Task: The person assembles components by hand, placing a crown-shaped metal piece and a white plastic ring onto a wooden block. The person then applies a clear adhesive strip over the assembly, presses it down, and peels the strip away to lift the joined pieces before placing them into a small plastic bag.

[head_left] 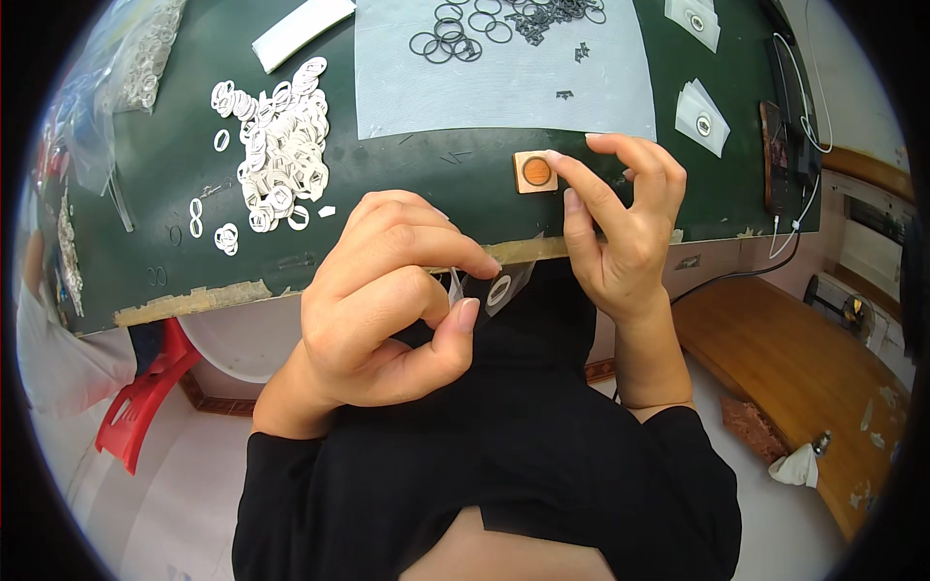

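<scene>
In front of my chest, my left hand [387, 300] is closed, its fingers at the edge of a small clear plastic bag [518, 281]. A white oval ring [499, 290] shows in the bag. My right hand [630, 213] is raised over the table edge with its fingers apart. Its index fingertip is at the upper right corner of a small square wooden block [521, 182], touching or just above it. On the block a dark ring [536, 171] surrounds an orange-brown round centre. Farther left lies a heap of white oval rings [286, 155].
A pale sheet [407, 102] carries black rings [450, 44] and small black pieces [542, 21]. Flat packets [701, 118] and a phone [775, 160] with a cable lie at right. Clear bags [87, 116] hang at far left. A red plastic chair [145, 397] stands below.
</scene>
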`<action>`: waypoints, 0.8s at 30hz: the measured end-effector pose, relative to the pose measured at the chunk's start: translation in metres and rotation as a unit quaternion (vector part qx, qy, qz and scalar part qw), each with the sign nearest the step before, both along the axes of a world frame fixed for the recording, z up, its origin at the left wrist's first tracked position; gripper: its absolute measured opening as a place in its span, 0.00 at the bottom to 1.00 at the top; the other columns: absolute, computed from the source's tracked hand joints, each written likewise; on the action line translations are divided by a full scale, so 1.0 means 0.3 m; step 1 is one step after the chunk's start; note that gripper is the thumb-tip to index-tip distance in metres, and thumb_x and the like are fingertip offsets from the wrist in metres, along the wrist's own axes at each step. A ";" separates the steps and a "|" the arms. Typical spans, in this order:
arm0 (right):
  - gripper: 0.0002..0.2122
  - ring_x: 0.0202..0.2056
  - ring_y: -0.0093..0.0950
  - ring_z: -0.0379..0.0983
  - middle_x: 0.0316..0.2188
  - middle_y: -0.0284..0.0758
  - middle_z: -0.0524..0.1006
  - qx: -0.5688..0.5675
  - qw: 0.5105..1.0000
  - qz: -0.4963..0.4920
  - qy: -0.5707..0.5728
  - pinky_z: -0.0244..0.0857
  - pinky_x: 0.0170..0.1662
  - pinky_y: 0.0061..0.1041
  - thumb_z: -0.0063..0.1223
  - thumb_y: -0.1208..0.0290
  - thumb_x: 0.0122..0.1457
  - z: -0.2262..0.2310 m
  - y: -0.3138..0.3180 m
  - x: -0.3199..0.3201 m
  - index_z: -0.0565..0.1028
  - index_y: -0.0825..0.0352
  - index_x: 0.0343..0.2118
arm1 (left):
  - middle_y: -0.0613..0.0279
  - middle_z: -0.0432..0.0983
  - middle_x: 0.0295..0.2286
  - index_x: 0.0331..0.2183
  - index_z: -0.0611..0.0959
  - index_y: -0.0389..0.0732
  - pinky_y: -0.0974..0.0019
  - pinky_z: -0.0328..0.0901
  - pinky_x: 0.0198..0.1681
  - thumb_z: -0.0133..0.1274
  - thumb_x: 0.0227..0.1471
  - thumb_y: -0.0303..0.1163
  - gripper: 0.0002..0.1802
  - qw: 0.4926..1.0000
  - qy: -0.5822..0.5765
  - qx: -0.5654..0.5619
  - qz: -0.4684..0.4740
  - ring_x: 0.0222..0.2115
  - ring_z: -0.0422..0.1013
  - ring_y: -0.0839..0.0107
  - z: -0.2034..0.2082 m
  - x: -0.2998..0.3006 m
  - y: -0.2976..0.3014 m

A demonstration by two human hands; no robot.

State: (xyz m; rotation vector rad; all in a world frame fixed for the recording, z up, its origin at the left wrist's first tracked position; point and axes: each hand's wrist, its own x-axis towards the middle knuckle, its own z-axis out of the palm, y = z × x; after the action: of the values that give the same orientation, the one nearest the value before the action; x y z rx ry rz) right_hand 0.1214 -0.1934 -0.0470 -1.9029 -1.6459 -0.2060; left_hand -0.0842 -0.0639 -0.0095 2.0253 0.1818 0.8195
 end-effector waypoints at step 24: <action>0.26 0.34 0.17 0.72 0.32 0.31 0.75 -0.089 0.684 0.109 0.715 0.66 0.39 0.17 0.65 0.82 0.55 0.115 -0.017 -0.041 0.68 0.71 0.57 | 0.47 0.81 0.32 0.19 0.70 0.39 0.57 0.67 0.39 0.56 0.41 0.16 0.12 1.000 0.013 -0.025 0.005 0.29 0.72 0.60 -0.022 0.038 -0.003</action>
State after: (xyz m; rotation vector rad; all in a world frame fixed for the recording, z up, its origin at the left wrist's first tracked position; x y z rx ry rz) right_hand 0.1091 -0.1986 -0.0124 -1.1757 -0.6799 1.2744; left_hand -0.0726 -0.0648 -0.0160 1.9908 0.2257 0.7871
